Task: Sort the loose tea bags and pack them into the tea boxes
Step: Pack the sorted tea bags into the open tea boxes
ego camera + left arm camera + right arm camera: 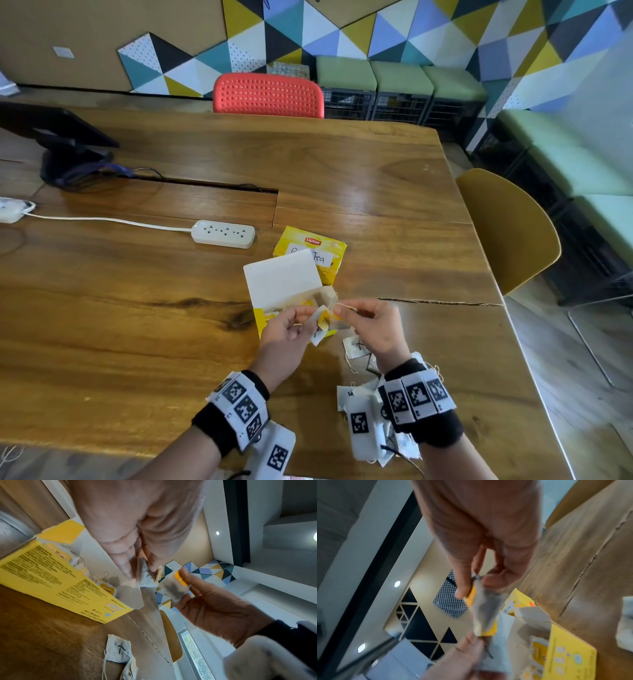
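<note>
Your left hand (286, 330) and right hand (371, 325) meet just over the near open yellow cardboard tea box (274, 310), whose white lid flap stands up; each hand is grasping paper tea bags with yellow tags (323, 322), the left fingers (126, 569) pinching one bag and the right fingers (462, 588) pinching another by its top; the two bags look touching or tangled by their strings, though blur keeps you from telling which. A second yellow tea box with a handwritten white label (313, 253) sits just behind the open one on the brown wooden bench (137, 291); more loose white tea bags (356, 346) lie on the bench beside and under your right wrist, one marked with a dark cross.

From here the likely step is parting the two bags and choosing a box for each; pull too hard on crossed strings and a tag may tear off or the thin paper may split and spill tea. The bags look alike, so a bag could land in the wrong box if you skip its mark. The raised flap stands close to your knuckles; a careless sweep could tip the light box. Your right wrist hangs over the loose pile and could drag bags off the near edge.
</note>
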